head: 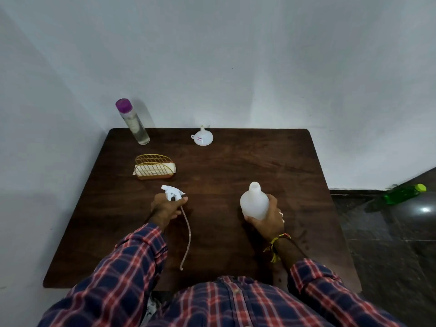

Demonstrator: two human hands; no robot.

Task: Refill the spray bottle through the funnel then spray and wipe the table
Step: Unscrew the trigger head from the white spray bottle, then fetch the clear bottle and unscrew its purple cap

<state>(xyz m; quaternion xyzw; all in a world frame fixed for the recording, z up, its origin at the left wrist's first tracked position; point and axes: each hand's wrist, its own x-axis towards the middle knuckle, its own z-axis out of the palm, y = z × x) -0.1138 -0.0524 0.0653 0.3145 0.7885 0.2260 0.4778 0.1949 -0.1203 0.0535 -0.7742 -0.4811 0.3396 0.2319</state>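
Table (pixel 236 166) of dark wood against pale walls (pixel 212 55).

Dark brown wooden table (pixel 236 161), rounded far corners, grain visible, set into a room corner. Far edge close against the far wall (pixel 236 55); left edge close to the left wall (pixel 35 138). Both walls plain, pale grey-white, a few small dark specks on the far one. Light dim and even, soft shadows on the far wall. To the right, dark stone-look floor (pixel 389 244) with a dark skirting strip (pixel 354 192) along the wall base. A bright glare spot (pixel 425 210) reflects off the floor at the right edge.
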